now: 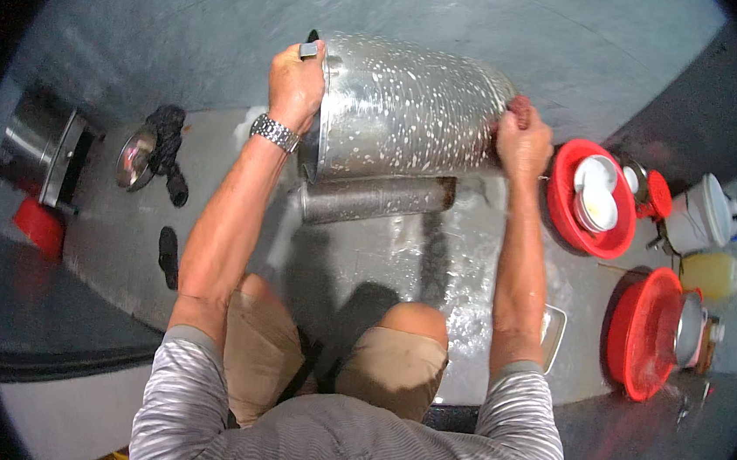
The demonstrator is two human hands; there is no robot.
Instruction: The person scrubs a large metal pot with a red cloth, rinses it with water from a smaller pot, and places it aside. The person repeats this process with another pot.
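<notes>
A large stainless steel pot (412, 109), speckled with white suds, lies on its side in front of me. My left hand (295, 89) grips it at the rim on the left, by a small metal handle (308, 50). Bunched in my right hand (525, 142) is a reddish scrubbing pad (519, 108), which it presses to the pot's base end. Just below the pot rests a narrower metal cylinder (374, 201) with a brownish right end. The pot's inside is mostly hidden from view.
Red basins stand at right, one (558, 207) with white bowls (596, 207), another (642, 333) with water running in. Beyond are a white bucket (698, 216) and a yellowish jug (710, 274). At left are a metal bowl (136, 160), dark cloth (166, 137) and steel container (34, 141). Wet floor (399, 252).
</notes>
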